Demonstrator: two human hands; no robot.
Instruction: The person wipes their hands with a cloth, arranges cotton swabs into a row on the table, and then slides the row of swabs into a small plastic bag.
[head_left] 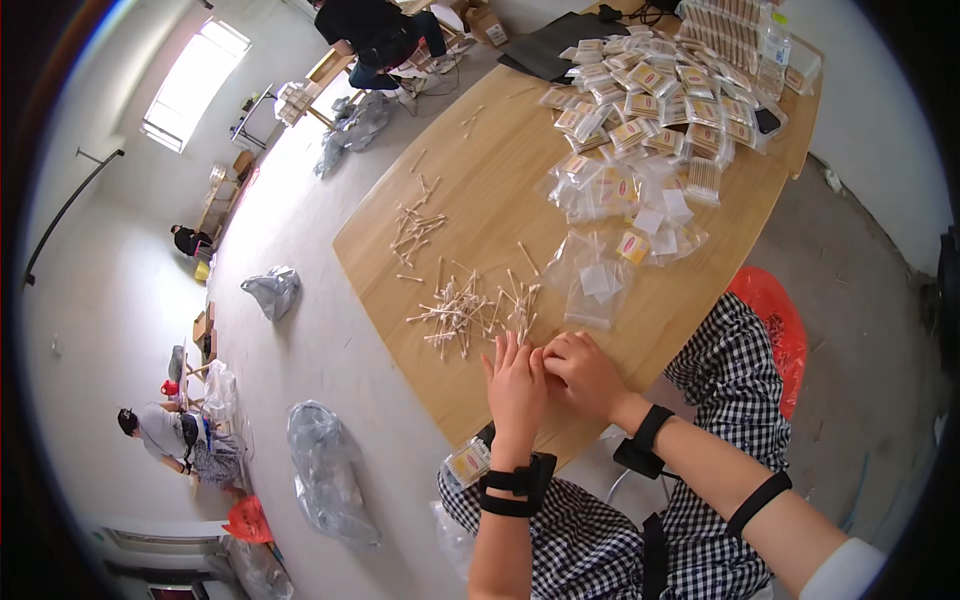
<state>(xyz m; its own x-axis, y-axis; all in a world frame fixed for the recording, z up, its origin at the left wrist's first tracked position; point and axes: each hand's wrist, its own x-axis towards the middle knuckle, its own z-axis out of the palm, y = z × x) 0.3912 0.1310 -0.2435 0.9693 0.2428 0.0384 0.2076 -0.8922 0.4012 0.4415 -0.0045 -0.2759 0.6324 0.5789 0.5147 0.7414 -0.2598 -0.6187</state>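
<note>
My left hand (517,387) lies at the near edge of the wooden table (480,170), fingers stretched forward. Its fingertips reach the near end of a loose pile of cotton swabs (459,312). Right beside it, my right hand (584,376) is curled with the fingers bent down, close to the left thumb side. Whatever those bent fingers hold, if anything, is hidden. Just beyond the right hand lies a clear zip bag (598,285) with white paper slips in it. More swabs (415,230) are scattered farther off to the left.
A big heap of packed swab bags (660,95) covers the far right of the table, beside a clear bottle (773,58) and a dark phone (767,121). Black sheets (550,45) lie behind. Grey plastic bags (325,470) are on the floor. Other people sit farther off.
</note>
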